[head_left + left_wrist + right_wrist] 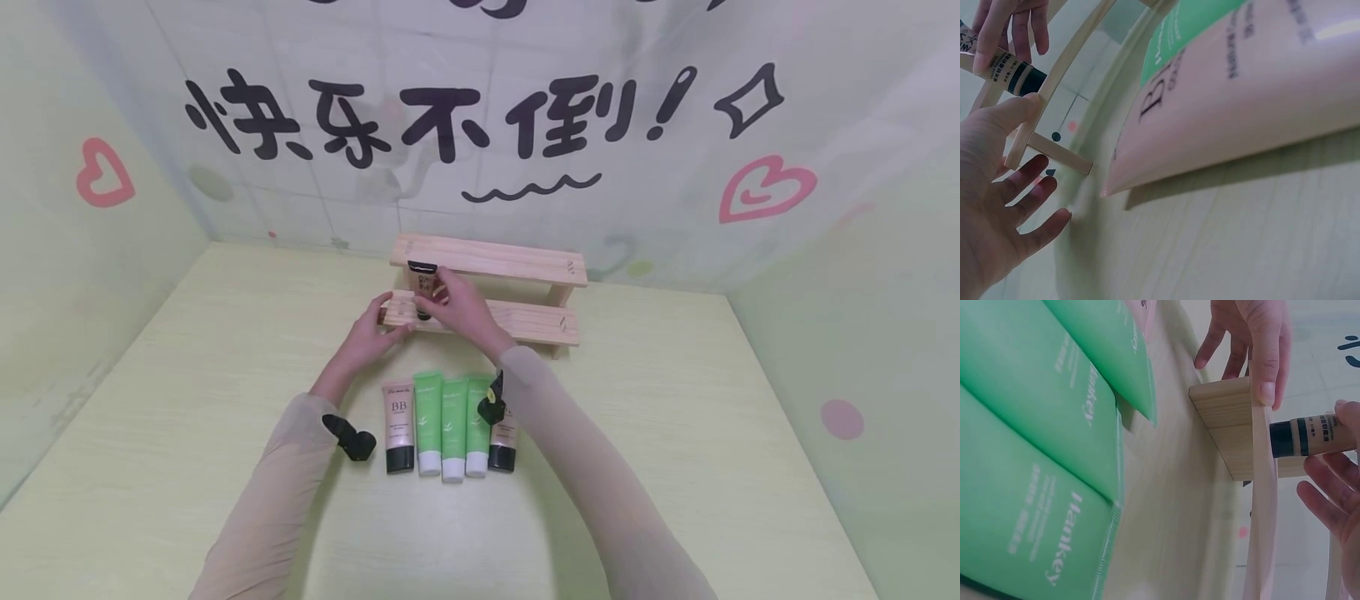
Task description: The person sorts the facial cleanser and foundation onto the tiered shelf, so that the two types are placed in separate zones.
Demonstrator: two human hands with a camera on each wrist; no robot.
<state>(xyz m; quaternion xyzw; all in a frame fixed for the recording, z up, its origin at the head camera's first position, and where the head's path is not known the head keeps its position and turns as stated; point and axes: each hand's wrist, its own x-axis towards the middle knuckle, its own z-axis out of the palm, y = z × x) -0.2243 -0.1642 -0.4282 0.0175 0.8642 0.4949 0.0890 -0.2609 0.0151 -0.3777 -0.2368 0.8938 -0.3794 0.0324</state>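
A small tube with a black cap (423, 287) stands upright, cap down, on the lower board of a two-tier wooden shelf (517, 321). My right hand (465, 308) pinches the tube between thumb and fingers. In the right wrist view the tube's black cap (1283, 439) meets the board. At the shelf's left end, my left hand (367, 337) holds the lower board between thumb and index finger. Its other fingers (1032, 203) spread loosely below the board in the left wrist view.
Nearer me lies a row of several tubes: green ones (453, 425) in the middle, a pink BB cream tube (399, 421) at the left and another pink tube (504, 433) at the right, partly behind the right wrist camera. The shelf's upper board (487, 258) stands near the back wall.
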